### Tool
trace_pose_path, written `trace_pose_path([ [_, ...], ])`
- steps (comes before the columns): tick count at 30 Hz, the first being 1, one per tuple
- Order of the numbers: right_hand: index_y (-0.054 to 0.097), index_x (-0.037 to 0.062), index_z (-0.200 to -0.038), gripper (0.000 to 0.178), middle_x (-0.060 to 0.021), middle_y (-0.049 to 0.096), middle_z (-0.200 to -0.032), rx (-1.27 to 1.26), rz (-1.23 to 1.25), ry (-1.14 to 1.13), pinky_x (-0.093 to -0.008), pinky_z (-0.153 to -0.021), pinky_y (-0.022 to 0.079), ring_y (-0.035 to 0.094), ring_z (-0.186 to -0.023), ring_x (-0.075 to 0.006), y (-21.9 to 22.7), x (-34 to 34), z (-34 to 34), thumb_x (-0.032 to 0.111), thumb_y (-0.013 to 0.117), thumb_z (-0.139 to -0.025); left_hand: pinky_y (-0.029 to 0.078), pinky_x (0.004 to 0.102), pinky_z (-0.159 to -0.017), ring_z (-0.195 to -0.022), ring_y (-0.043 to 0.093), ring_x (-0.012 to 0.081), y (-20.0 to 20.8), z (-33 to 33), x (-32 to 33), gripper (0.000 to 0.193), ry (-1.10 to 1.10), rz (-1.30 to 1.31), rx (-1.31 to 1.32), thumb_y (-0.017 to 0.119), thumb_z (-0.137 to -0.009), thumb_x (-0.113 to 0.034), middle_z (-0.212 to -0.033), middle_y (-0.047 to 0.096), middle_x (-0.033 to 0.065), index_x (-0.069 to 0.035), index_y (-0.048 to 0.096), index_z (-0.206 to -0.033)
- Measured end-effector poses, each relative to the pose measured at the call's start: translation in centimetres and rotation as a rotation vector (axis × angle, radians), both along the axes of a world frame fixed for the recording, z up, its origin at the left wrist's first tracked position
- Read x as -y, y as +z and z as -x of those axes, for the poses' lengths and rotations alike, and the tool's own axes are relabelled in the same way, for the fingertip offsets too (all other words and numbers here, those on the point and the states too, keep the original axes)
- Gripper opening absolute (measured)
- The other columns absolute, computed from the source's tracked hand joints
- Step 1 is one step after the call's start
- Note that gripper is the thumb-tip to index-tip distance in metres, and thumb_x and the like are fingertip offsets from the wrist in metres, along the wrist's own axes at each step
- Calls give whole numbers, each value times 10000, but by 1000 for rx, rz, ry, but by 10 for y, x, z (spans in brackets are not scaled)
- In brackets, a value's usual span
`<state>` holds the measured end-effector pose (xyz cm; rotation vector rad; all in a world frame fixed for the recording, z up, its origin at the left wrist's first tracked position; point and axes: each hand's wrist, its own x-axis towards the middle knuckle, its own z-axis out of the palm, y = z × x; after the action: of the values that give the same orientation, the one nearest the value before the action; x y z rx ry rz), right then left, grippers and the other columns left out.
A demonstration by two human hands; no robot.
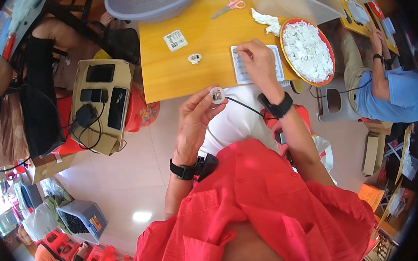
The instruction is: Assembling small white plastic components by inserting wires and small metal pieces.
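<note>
Red tray (329, 45) (heaped white pieces (306, 50)), right hand (258, 59) on blister tray (241, 73)

table (183, 68): smooth wood | round part (217, 95): glossy white plastic | basin (153, 3): matt grey plastic

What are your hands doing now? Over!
Left hand pinching small round white part. Right hand fingertips on white tray of round pieces. Nothing blocking either hand.
</note>
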<state>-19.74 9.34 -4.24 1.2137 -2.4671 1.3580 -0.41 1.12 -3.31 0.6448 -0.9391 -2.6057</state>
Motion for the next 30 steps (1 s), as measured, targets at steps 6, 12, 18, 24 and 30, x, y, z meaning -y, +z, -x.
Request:
trace_pose_path([
  [6,614,-8,-828,78,-79,601,-767,362,129,242,-256,-580,459,589,-675,-157,47,-23,-56,-29,564,-772,515,332,-857,-951,606,265,5,1,-2,272,13,-35,-13,490,-896,-75,-1072,584,162,52,531,-1133],
  [12,581,21,-871,194,-90,588,-759,106,177,241,-292,-557,473,582,-662,-221,38,-27,-79,-75,608,-705,519,317,-845,-942,607,200,12,6,-7,255,17,11,-20,512,-891,-86,-1036,603,124,29,557,-1114],
  [18,554,45,-903,268,-73,585,-766,-138,192,280,-321,-545,469,568,-656,-244,31,-27,-78,-85,598,-673,522,308,-829,-920,606,172,12,7,-11,255,39,100,16,536,-882,-94,-1024,609,105,18,571,-1109],
  [24,520,33,-922,282,-76,557,-751,-257,87,389,-329,-557,473,559,-666,-246,32,-28,-78,-78,559,-666,532,306,-805,-882,602,153,14,8,-13,253,46,183,78,551,-879,-106,-996,614,98,21,580,-1097],
  [30,521,28,-914,234,-84,546,-736,-148,80,392,-327,-560,468,563,-668,-252,30,-30,-75,-67,556,-704,529,298,-797,-857,601,145,12,8,-16,256,42,230,89,545,-888,-123,-981,616,97,23,581,-1096],
])
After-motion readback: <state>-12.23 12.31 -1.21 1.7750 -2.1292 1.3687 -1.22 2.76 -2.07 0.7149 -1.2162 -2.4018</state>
